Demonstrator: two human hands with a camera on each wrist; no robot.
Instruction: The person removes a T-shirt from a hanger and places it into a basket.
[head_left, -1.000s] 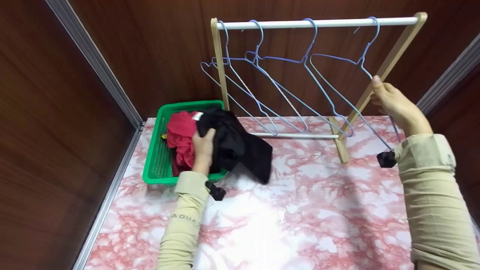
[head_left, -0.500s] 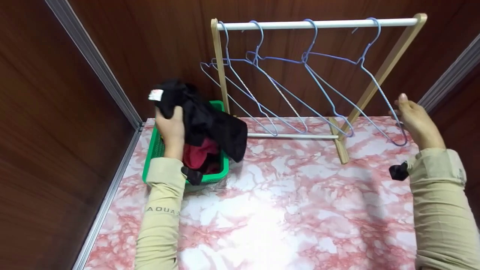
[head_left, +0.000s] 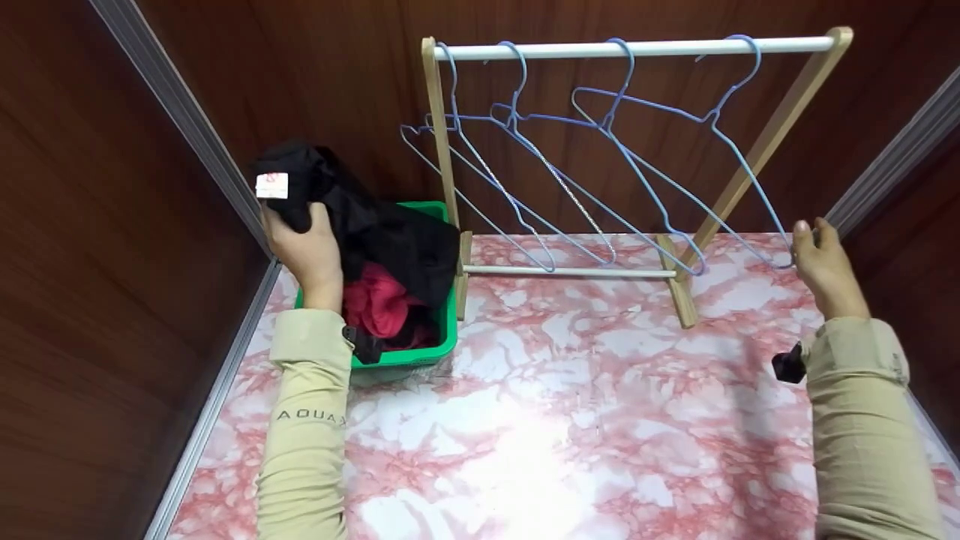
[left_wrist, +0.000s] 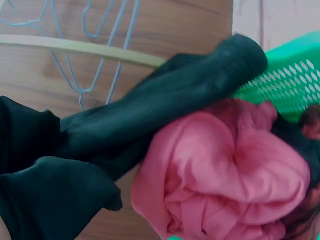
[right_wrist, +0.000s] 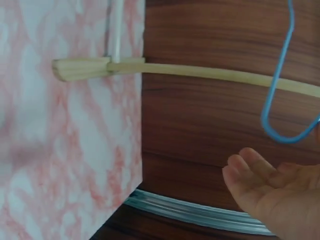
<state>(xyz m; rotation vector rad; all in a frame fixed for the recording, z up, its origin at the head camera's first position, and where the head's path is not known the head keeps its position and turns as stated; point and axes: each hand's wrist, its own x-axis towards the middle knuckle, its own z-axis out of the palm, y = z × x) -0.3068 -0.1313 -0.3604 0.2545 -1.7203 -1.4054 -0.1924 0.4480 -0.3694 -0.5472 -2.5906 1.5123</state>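
In the head view my left hand [head_left: 306, 247] grips a black garment [head_left: 405, 251] by the end with a white label [head_left: 271, 185]. Its long tube-shaped part [left_wrist: 165, 105] droops across a green plastic basket [head_left: 450, 330]. Inside the basket lies a crumpled pinkish-red cloth [head_left: 379, 300], with dark cloth beside it. On the right side, my right hand [head_left: 829, 270] is at the lower right corner of a blue wire hanger [head_left: 750, 165], thumb right by the wire. Loosely extended fingertips [right_wrist: 245, 162] show below the hanger's corner in the right wrist view.
Several blue hangers, one of them the left-hand hanger [head_left: 491, 176], hang from the white rail [head_left: 555, 51] of a wooden-legged rack [head_left: 439, 112]. A pink-and-white marbled tabletop [head_left: 585, 405] lies below. Brown wood-grain panels [head_left: 187, 300] enclose the sides and back.
My left hand has carried the black garment left and up over the basket. My right hand has slid down the right hanger's side to its corner, and that hanger has swung left.
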